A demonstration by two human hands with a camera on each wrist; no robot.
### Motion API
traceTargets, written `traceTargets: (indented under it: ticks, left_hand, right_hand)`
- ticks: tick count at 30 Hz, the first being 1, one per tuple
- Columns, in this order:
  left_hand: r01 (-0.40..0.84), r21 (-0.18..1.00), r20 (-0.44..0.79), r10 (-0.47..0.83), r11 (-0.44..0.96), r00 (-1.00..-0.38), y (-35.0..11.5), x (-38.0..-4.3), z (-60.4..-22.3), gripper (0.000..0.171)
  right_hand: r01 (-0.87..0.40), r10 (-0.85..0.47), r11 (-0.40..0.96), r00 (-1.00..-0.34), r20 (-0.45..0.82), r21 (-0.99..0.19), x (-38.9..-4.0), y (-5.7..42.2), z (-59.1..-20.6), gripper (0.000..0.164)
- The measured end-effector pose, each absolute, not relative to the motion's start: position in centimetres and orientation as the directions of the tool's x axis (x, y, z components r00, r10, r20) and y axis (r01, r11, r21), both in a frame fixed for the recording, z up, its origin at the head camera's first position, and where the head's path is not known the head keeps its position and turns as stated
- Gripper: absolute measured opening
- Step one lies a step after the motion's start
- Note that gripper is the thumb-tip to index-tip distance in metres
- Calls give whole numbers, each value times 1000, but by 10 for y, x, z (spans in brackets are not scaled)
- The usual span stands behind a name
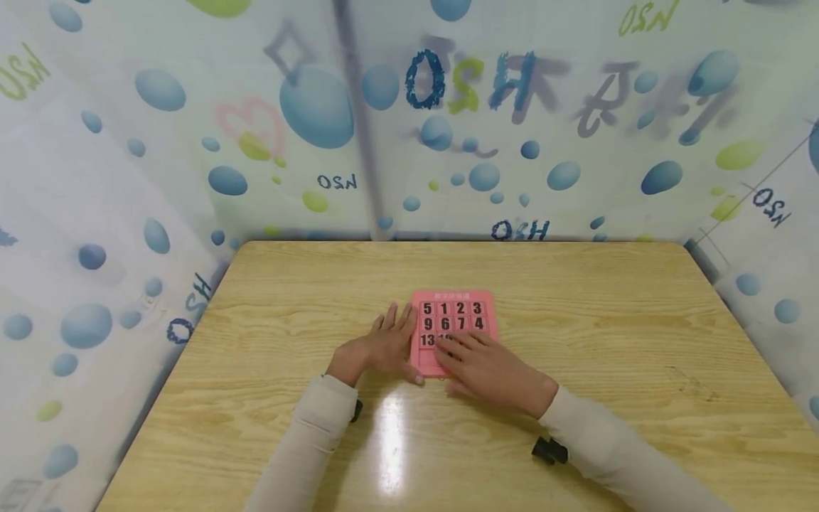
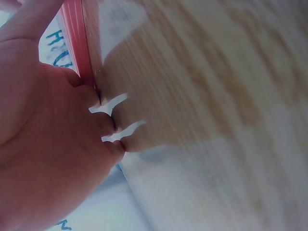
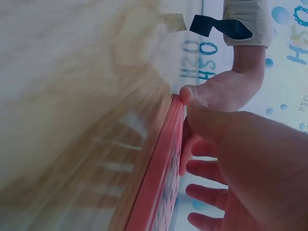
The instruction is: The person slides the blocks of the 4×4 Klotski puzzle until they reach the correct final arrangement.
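A pink sliding number puzzle (image 1: 495,333) lies flat on the wooden table, its white tiles bearing black numbers. The top row reads 5, 1, 2, 3 and the second 9, 6, 7, 4. Below the 13 tile (image 1: 427,340) a pink slot shows at bottom left. Against the puzzle's left edge rests my left hand (image 1: 388,348), fingers spread and pointing away, thumb by the lower left corner. My right hand (image 1: 495,370) reaches over the lower right part with fingers extended, hiding several tiles. In the right wrist view its fingers (image 3: 207,195) are spread above the puzzle's face.
The wooden table (image 1: 640,320) meets a wall (image 1: 409,163) printed with blue and green drops and lettering at its far edge. Similar wall covering stands at both sides. A dark wrist strap piece (image 1: 550,451) sticks out by the right sleeve.
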State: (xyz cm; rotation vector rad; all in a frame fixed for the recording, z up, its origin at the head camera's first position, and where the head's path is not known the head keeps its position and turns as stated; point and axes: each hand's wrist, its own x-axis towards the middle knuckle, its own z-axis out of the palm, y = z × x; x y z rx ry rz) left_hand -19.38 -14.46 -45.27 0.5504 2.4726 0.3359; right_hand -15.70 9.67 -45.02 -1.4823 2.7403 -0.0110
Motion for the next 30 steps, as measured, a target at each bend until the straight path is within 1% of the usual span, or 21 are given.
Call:
traceTargets:
  ticks: [5,13,17,25,30]
  left_hand:
    - [319,349,-475,459,881,-750,-145,-194,-453,127]
    - [321,355,-467,464,878,-752,-144,-194,-453,128]
    - [328,363,-458,474,872,-752,-144,-194,-454,129]
    - [335,369,-449,482,867,-752,-145,-193,-454,129]
    - [334,366,-452,479,869,-752,-145,-192,-453,129]
  right_hand:
    - [-824,-823,567,-567,-26,1,-162,86,-452,59]
    - [-813,-812,582,-580,-64,-22,-164,77,-452,59]
    - [-808,-806,589,-587,-76,-14,-164,75,-451,59]
    - [-803,-800,596,-591,-100,-23,-161,75,-451,61]
    - [-808,-806,588,-583,-104,-28,-160,75,-451,60]
